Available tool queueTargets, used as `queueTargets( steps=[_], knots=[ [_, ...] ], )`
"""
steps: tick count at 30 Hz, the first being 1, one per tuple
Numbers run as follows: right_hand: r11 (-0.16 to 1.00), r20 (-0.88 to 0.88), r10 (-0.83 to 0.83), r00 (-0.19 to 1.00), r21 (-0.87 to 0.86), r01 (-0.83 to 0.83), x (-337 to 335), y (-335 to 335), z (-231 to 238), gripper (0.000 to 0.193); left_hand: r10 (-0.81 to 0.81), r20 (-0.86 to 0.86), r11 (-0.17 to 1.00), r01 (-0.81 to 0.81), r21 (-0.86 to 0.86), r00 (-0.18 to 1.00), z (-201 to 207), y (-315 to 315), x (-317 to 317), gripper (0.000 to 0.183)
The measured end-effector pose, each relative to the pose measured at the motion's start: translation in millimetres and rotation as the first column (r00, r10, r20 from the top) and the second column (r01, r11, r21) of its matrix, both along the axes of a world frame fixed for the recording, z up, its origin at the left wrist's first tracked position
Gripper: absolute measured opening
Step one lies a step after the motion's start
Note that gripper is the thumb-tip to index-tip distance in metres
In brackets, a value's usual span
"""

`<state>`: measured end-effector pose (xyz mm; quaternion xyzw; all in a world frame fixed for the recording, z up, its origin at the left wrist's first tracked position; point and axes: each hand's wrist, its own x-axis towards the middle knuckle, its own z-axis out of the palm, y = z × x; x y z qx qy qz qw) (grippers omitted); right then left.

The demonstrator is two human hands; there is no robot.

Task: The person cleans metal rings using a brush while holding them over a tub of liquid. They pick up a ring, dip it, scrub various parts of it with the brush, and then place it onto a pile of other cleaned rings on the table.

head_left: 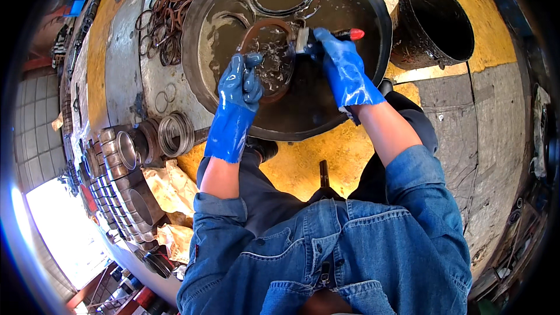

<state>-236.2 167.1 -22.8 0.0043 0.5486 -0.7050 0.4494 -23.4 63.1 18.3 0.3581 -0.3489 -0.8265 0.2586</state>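
Note:
My left hand (240,84), in a wet blue rubber glove, is closed on the left edge of a brown metal ring (249,36). The ring is held tilted above a wide round basin (201,90) of murky liquid. In a blue glove too, my right hand (341,61) grips a paintbrush (356,34) with a dark, red-tipped handle. Its pale bristles touch or nearly touch the ring's right edge; I cannot tell which. Another ring (284,13) lies in the liquid at the basin's far side, with more curved edges showing beside it.
A black bucket (402,41) stands right of the basin. Many rusty rings (181,0) are heaped at the far left, with thin rings (165,98) nearer. Coiled or stacked rings (176,134) and metal cylinders (125,181) stand at the left, beside brown paper (170,185).

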Motion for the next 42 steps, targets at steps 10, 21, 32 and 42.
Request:
queueTargets(
  steps=[10,21,32,42],
  knots=[
    [0.905,-0.167,0.425,0.889,0.072,-0.419,26,18,34,0.034,0.149,0.119,0.976,-0.127,-0.175,0.982,-4,-10,5,0.043],
    [0.893,-0.754,0.424,0.502,0.256,-0.37,24,5,-18,0.024,0.035,-0.102,0.999,-0.031,0.035,0.994,-6,-32,16,0.045],
    [0.899,-0.959,0.133,-0.252,0.223,-0.376,9,-3,6,0.041,-0.178,0.132,0.971,0.152,0.184,0.975,-15,-26,13,0.047],
    [0.615,-0.344,0.779,0.524,0.582,-0.533,9,-4,3,0.038,-0.171,0.066,0.981,0.177,-0.085,0.983,3,-6,6,0.036]
  ],
)
